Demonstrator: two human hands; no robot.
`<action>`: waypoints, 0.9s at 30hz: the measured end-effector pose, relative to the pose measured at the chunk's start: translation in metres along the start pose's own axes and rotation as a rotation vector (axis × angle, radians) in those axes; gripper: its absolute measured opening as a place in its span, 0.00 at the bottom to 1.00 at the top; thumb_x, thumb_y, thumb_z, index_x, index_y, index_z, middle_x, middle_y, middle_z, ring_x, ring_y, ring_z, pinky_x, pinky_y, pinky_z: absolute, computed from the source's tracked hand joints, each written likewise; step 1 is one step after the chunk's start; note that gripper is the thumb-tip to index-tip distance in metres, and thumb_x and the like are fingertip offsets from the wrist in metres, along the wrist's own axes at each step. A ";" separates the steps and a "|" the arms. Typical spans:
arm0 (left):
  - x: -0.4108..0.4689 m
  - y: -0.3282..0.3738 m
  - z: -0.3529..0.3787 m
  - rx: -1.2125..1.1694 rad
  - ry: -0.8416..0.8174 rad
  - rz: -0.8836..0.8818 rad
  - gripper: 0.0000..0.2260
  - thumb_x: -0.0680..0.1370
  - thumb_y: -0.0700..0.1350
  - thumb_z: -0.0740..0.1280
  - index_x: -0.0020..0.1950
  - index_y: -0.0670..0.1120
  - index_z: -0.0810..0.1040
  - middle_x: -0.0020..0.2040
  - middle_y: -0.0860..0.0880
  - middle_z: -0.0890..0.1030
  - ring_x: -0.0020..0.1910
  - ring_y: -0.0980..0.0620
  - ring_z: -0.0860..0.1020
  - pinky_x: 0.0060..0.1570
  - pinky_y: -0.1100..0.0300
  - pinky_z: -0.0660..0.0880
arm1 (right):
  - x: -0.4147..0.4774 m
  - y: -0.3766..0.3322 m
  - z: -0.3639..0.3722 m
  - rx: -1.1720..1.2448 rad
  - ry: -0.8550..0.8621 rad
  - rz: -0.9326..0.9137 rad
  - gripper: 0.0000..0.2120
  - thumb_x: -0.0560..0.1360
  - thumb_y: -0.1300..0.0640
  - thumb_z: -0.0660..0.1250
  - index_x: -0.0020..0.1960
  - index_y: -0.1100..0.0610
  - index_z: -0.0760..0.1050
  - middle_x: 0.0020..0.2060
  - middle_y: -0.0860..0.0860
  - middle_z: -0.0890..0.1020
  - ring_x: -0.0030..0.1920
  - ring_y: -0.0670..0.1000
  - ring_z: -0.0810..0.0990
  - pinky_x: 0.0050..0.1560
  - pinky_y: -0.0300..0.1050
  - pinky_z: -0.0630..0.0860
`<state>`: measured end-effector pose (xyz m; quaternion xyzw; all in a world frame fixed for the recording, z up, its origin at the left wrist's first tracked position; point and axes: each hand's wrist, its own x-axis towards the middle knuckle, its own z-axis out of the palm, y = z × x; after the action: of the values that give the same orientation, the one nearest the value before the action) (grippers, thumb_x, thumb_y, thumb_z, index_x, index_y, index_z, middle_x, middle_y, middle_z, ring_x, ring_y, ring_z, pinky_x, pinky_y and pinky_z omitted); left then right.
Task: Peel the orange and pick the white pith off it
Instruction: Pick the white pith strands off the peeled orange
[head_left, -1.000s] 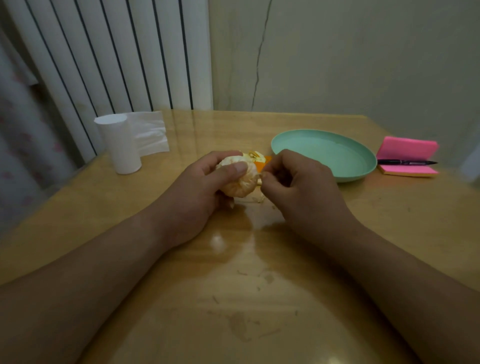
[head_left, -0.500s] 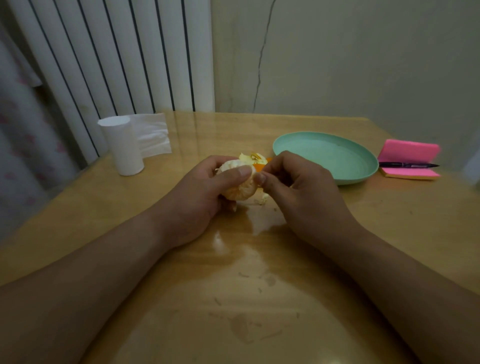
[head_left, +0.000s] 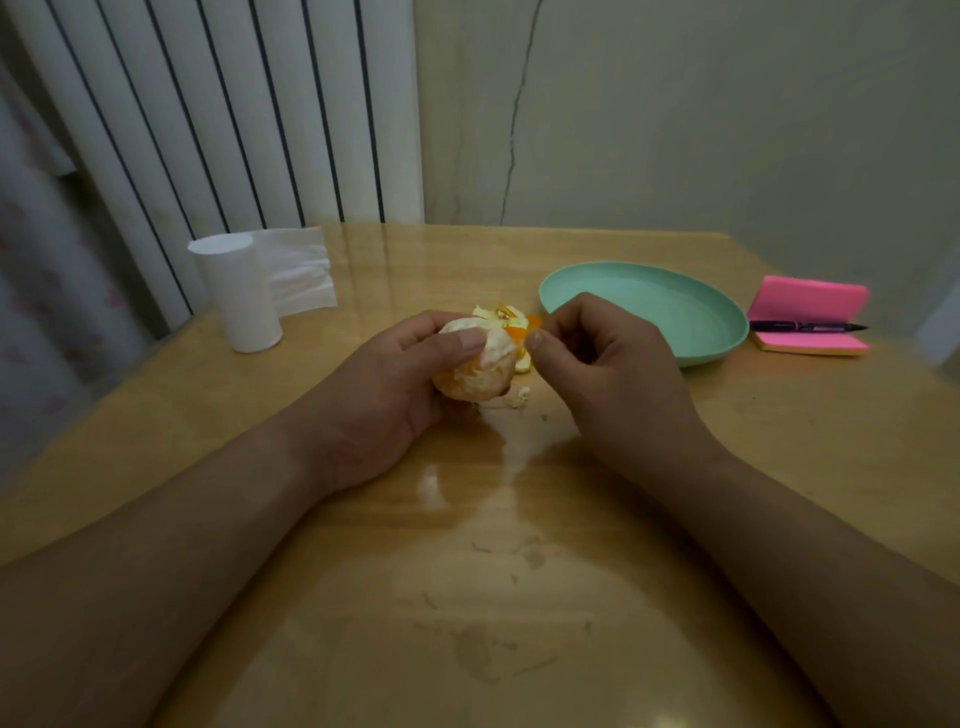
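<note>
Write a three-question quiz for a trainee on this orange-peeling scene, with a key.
1. True or false: the peel pieces lie in the green plate.
2. Which hand grips the orange? A left hand, B right hand, C neither.
3. Fill in: the black pen lies on the ____ sticky notes.
Key: 1 false, they lie on the table beside it; 2 A; 3 pink.

Both bare forearms angle inward, the hands nearly meeting. The left hand (head_left: 395, 384) cups the orange (head_left: 483, 369), thumb laid across its top. The right hand (head_left: 608, 374) sits just beside it, fingers (head_left: 582, 322) curled, thumb and forefinger tips pinched together.
</note>
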<state>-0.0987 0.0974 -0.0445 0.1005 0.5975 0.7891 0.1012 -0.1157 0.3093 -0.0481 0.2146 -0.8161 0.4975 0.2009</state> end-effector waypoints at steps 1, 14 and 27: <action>0.001 0.000 -0.001 -0.001 -0.011 0.002 0.21 0.82 0.45 0.69 0.72 0.38 0.76 0.66 0.35 0.82 0.57 0.41 0.84 0.52 0.52 0.84 | 0.000 0.001 0.000 -0.007 -0.001 0.007 0.08 0.81 0.55 0.72 0.43 0.53 0.79 0.32 0.42 0.77 0.34 0.41 0.73 0.35 0.32 0.68; 0.000 0.003 0.001 -0.196 0.052 -0.073 0.25 0.78 0.47 0.64 0.73 0.38 0.73 0.64 0.34 0.83 0.58 0.37 0.85 0.42 0.58 0.82 | 0.004 0.013 -0.002 -0.200 -0.070 0.084 0.03 0.82 0.52 0.71 0.50 0.48 0.83 0.38 0.43 0.82 0.39 0.42 0.77 0.38 0.34 0.71; 0.001 0.003 0.002 -0.201 0.067 -0.086 0.26 0.78 0.48 0.65 0.72 0.37 0.74 0.63 0.34 0.84 0.58 0.38 0.85 0.47 0.55 0.81 | 0.002 0.004 0.000 -0.437 -0.142 -0.055 0.06 0.82 0.45 0.69 0.51 0.46 0.82 0.41 0.43 0.78 0.43 0.45 0.76 0.44 0.50 0.76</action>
<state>-0.0997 0.0985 -0.0409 0.0378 0.5220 0.8429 0.1245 -0.1201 0.3105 -0.0500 0.2224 -0.9104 0.2872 0.1982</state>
